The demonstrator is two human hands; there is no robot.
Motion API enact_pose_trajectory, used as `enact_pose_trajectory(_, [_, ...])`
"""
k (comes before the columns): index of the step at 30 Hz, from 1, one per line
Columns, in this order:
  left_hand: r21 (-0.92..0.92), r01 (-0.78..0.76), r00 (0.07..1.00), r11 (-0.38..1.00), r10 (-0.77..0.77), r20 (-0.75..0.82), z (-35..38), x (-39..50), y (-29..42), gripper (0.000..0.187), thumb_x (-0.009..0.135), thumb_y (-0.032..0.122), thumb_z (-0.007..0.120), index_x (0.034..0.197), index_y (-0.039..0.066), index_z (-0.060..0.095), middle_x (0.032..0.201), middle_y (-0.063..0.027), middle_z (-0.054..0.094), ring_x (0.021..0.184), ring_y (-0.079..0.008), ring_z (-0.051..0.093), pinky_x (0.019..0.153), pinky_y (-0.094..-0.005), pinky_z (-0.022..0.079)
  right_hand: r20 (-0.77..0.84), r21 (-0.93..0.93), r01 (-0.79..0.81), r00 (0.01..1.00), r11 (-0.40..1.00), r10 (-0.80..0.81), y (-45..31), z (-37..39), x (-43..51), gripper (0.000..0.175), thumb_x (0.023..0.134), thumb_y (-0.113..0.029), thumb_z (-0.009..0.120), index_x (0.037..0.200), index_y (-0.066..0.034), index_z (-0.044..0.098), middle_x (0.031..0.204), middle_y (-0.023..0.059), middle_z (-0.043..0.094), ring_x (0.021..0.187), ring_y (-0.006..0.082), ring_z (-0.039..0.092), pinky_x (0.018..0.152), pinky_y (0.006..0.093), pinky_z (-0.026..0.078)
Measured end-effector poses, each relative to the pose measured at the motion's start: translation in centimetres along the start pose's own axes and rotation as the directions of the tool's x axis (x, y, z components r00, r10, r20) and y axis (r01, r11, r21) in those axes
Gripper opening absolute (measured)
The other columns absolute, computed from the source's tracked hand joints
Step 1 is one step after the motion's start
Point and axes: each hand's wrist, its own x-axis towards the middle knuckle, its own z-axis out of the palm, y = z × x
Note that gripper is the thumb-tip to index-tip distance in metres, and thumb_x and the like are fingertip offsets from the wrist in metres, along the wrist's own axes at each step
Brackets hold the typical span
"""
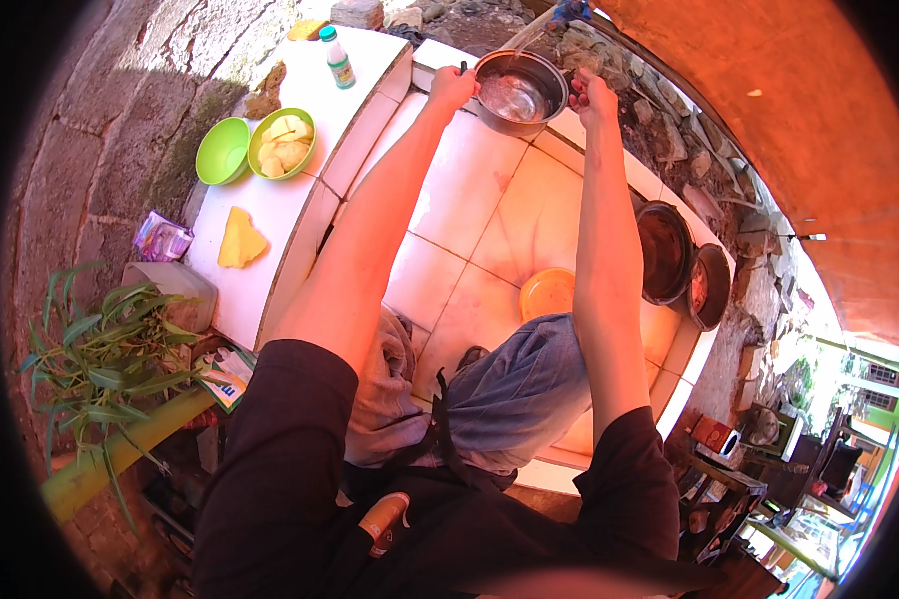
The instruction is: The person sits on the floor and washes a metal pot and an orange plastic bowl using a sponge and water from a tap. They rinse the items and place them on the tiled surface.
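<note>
My left hand (pixel 453 87) grips one side handle of a metal cooking pot (pixel 503 123) at the far end of the tiled washing area. On the opposite side, my right hand (pixel 593 96) has its fingers around the other handle. Clear water (pixel 523 99) lies in the pot, its surface rippled and bubbly. A pipe (pixel 528 31) with blue material at its upper end slants down over the far rim, and water appears to run from it into the pot. Both arms are stretched out, with the pot held roughly level.
On the left ledge (pixel 292 224) are a green bowl of pale peeled pieces (pixel 285 146), another green bowl (pixel 223 152), a yellow sponge piece (pixel 241 238) and a bottle (pixel 337 60). An orange dish (pixel 547 293) lies on the tiles. Dark pots (pixel 663 251) stand right; leafy stems (pixel 112 367) left.
</note>
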Motion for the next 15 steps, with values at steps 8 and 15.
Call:
enact_pose_trajectory(8, [-0.017, -0.097, 0.994, 0.995, 0.096, -0.055, -0.27, 0.49, -0.17, 0.021, 0.095, 0.023, 0.059, 0.086, 0.004, 0.065, 0.073, -0.0023, 0.066, 0.064, -0.009, 0.059, 0.057, -0.0241, 0.045, 0.031, -0.026, -0.014, 0.999, 1.0, 0.015, 0.53, 0.01, 1.01, 0.023, 0.088, -0.024, 0.072, 0.096, -0.0028, 0.067, 0.078, 0.0038, 0.061, 0.059, 0.0103, 0.048, 0.06, 0.0295, 0.047])
enact_pose_trajectory(15, [-0.03, -0.092, 0.993, 0.995, 0.09, -0.073, -0.6, 0.25, -0.07, 0.023, 0.095, 0.023, 0.059, 0.086, 0.002, 0.065, 0.072, -0.003, 0.065, 0.063, -0.0094, 0.058, 0.057, -0.0251, 0.045, 0.032, -0.041, -0.009, 0.999, 0.999, 0.011, 0.42, 0.36, 0.25, 0.025, 0.086, -0.024, 0.073, 0.092, -0.0002, 0.068, 0.076, 0.0047, 0.06, 0.06, 0.0117, 0.047, 0.056, 0.0291, 0.046])
